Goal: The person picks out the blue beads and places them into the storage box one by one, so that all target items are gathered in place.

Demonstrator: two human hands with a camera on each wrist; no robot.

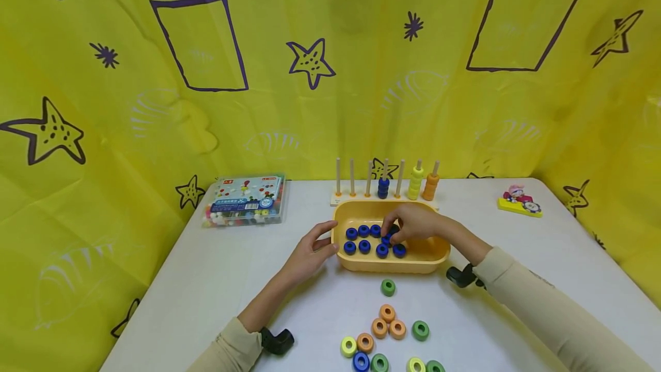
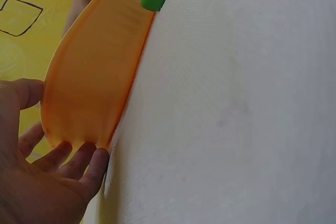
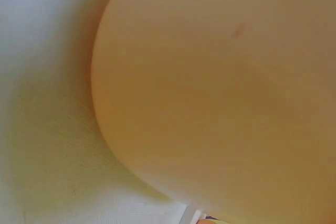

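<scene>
A yellow plastic tray [image 1: 392,266] holds several blue ring beads [image 1: 364,246]. My left hand [image 1: 308,251] grips its left end; in the left wrist view the fingertips [image 2: 86,150] press on the orange-looking tray wall [image 2: 94,72]. Inside the tray, my right hand [image 1: 415,224] pinches a blue bead [image 1: 387,240] among the others, its fingers partly covering it. The right wrist view does not show that hand, only a blurred tan surface.
Behind the tray stands a peg rack [image 1: 343,198] with blue, yellow and orange beads on three pegs. Loose green, orange, yellow and blue beads [image 1: 379,328] lie in front. A clear box [image 1: 247,200] is at back left, a small figure toy [image 1: 519,200] at back right.
</scene>
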